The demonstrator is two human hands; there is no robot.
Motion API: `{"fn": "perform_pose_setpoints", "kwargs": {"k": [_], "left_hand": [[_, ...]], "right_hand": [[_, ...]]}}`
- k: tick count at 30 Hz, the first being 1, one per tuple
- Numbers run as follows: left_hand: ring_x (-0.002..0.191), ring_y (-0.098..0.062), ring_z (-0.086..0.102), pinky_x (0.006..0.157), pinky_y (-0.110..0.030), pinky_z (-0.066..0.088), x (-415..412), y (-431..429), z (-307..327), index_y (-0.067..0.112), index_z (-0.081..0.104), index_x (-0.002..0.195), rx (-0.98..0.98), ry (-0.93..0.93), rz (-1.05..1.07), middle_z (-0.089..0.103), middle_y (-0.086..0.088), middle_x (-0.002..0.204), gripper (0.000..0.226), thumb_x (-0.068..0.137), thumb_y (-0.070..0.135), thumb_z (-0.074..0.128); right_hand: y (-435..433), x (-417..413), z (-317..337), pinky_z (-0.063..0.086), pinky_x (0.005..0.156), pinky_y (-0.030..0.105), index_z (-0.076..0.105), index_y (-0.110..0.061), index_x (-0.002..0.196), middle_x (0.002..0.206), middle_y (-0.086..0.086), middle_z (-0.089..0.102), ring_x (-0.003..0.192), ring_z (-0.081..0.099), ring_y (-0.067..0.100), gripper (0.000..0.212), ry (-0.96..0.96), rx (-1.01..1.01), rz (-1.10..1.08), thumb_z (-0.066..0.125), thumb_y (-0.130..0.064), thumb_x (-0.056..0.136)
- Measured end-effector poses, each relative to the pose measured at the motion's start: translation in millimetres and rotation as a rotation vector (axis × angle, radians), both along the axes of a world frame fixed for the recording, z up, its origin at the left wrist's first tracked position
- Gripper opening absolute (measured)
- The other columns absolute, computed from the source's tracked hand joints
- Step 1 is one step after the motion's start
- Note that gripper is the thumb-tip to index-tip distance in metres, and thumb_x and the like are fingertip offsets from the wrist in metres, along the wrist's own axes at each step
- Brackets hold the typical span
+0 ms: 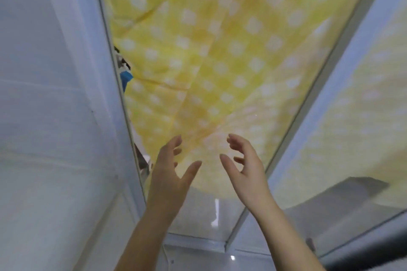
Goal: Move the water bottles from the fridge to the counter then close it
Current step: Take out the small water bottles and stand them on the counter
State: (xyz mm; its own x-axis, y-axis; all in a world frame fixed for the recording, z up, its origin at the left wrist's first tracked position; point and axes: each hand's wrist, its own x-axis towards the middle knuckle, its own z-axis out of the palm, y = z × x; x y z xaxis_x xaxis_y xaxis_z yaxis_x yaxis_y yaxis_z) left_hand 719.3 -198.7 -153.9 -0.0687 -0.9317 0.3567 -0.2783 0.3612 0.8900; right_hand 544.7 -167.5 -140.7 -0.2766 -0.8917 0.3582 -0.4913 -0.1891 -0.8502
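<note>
Yellow cloth [220, 55] with pale dots fills the middle of the view, lying under what looks like a clear glass sheet [198, 211] that catches glare near its lower edge; I take this for the tabletop, though I cannot say so for sure. White panels [55, 94] rise on the left, and a pale frame strip [312, 86] runs down the right side with more dotted yellow beyond it. 2 hands reach forward over the cloth, near each other but not touching: the left hand [170, 174] has its fingers spread and its thumb out, and the right hand [244, 167] is curled loosely with its palm turned inward. Both are empty and gripping nothing. Counted: 2 hands, 0 water bottles, 1 small blue scrap [126, 78] at the left edge of the cloth, too blurred to name. No bottle shows anywhere, and no fridge can be picked out with certainty, so where the bottles stand cannot be told. By my reading the hands are between carries, either just freed or heading for another bottle. Next the person would need to turn to the fridge, check for bottles left, take any remaining, and then shut the door.
</note>
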Motion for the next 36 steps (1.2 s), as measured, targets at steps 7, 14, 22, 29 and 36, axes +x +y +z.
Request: {"fn": "perform_pose_setpoints", "kwargs": {"k": [7, 14, 22, 29, 36], "left_hand": [[0.117, 0.007, 0.050, 0.090, -0.019, 0.045, -100.5, -26.8, 18.0, 0.044, 0.039, 0.132, -0.088, -0.006, -0.343, 0.048, 0.026, 0.133, 0.062, 0.083, 0.032, 0.073], [0.117, 0.004, 0.052, 0.091, -0.023, 0.046, -231.1, 5.4, 22.5, 0.042, 0.043, 0.130, -0.097, 0.058, -0.705, 0.050, 0.023, 0.133, 0.058, 0.084, 0.027, 0.075], [0.114, 0.004, 0.053, 0.093, -0.033, 0.051, -407.1, 105.1, 26.5, 0.032, 0.045, 0.134, -0.123, 0.090, -1.038, 0.051, 0.020, 0.131, 0.059, 0.083, 0.027, 0.074], [0.119, 0.010, 0.048, 0.096, -0.019, 0.044, -533.0, 186.9, 57.3, 0.052, 0.037, 0.129, -0.154, 0.158, -1.274, 0.047, 0.028, 0.134, 0.059, 0.085, 0.033, 0.072], [0.117, 0.012, 0.047, 0.094, -0.013, 0.042, -671.7, 234.1, 94.6, 0.045, 0.039, 0.131, -0.220, 0.218, -1.470, 0.048, 0.027, 0.129, 0.059, 0.086, 0.029, 0.072]], "right_hand": [[23.8, -71.8, 24.0, 0.047, 0.098, 0.031, 0.052, -0.026, 0.132, 0.132, -0.015, 0.056, 0.119, 0.051, -0.002, 0.041, -0.074, -0.106, -0.340, 0.064, -0.020, 0.094], [103.4, -167.3, 31.6, 0.047, 0.097, 0.029, 0.050, -0.029, 0.132, 0.132, -0.019, 0.055, 0.118, 0.051, -0.005, 0.040, -0.073, -0.133, -0.706, 0.062, -0.021, 0.094], [235.7, -293.2, 38.1, 0.045, 0.097, 0.026, 0.052, -0.026, 0.130, 0.129, -0.013, 0.056, 0.120, 0.050, -0.004, 0.037, -0.042, -0.199, -1.047, 0.062, -0.020, 0.095], [326.2, -390.4, 59.4, 0.046, 0.097, 0.028, 0.051, -0.034, 0.127, 0.129, -0.020, 0.055, 0.118, 0.051, -0.005, 0.036, 0.042, -0.236, -1.267, 0.061, -0.022, 0.095], [380.7, -493.0, 82.7, 0.048, 0.095, 0.033, 0.051, -0.034, 0.125, 0.127, -0.015, 0.055, 0.117, 0.049, -0.004, 0.036, 0.116, -0.245, -1.454, 0.062, -0.020, 0.095]]}}
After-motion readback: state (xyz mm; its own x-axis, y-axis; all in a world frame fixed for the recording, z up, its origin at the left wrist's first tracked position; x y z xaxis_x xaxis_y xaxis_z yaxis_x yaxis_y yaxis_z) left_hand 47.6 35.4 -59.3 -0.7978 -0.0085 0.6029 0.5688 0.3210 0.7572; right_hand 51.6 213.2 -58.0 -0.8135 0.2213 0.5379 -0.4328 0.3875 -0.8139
